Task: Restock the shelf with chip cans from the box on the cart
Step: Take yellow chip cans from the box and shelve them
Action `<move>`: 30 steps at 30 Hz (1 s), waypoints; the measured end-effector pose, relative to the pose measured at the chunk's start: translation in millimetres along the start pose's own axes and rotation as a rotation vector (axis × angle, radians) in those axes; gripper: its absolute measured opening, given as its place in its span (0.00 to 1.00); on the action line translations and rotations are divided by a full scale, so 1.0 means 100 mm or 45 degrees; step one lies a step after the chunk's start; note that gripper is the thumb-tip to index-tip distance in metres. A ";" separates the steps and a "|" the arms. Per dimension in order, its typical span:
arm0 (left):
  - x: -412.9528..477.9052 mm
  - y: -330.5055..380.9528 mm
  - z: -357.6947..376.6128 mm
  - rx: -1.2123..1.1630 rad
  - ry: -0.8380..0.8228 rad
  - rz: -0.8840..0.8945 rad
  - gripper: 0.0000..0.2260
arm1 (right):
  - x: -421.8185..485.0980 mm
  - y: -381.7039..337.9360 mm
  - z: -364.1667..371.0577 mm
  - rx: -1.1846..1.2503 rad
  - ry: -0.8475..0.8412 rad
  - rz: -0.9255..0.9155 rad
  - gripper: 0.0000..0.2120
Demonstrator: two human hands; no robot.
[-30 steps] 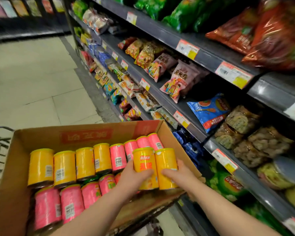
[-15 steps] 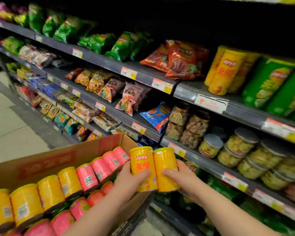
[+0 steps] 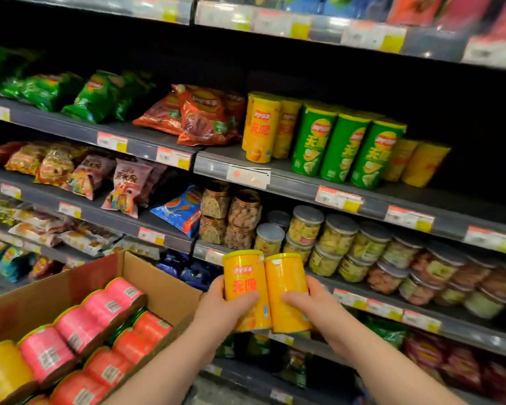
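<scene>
1. The shelving (image 3: pixel 304 182) is filling the far and right side; its top tier is running out of frame and its price labels are too blurred to read.
2. The cardboard box (image 3: pixel 164 290) is sitting near left, cut off by the left and bottom edges; the cart beneath it is hidden.
3. Pink cans (image 3: pixel 100 311) and one yellow can at the edge are lying on their sides in the box.
4. On the shelf, yellow cans (image 3: pixel 260 130) and green cans (image 3: pixel 342 147) are standing upright.
5. The left hand (image 3: pixel 219 311) is gripping a yellow chip can (image 3: pixel 244 287), fingers wrapped round its front.
6. The right hand (image 3: pixel 316 308) is clasping a second yellow can (image 3: pixel 287 287), touching the first; its label is facing away.
</scene>
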State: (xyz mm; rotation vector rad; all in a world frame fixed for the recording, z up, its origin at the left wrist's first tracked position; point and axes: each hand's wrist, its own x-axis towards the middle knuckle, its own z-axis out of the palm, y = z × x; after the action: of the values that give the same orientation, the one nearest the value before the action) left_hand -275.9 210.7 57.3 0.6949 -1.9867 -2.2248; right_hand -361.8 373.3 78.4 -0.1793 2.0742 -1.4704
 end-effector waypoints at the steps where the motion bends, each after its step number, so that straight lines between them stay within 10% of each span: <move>1: 0.00 0.02 0.14 0.001 -0.023 0.003 0.19 | -0.05 0.04 -0.14 0.023 0.027 0.003 0.21; 30: -0.05 0.54 3.35 0.108 -0.266 0.194 0.19 | -0.66 0.57 -3.37 0.153 0.249 -0.173 0.25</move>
State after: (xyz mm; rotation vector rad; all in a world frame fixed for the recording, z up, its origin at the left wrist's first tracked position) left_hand -411.9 512.7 129.5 0.3159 -2.1575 -2.2140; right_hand -473.5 699.3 126.8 -0.1358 2.1536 -1.7509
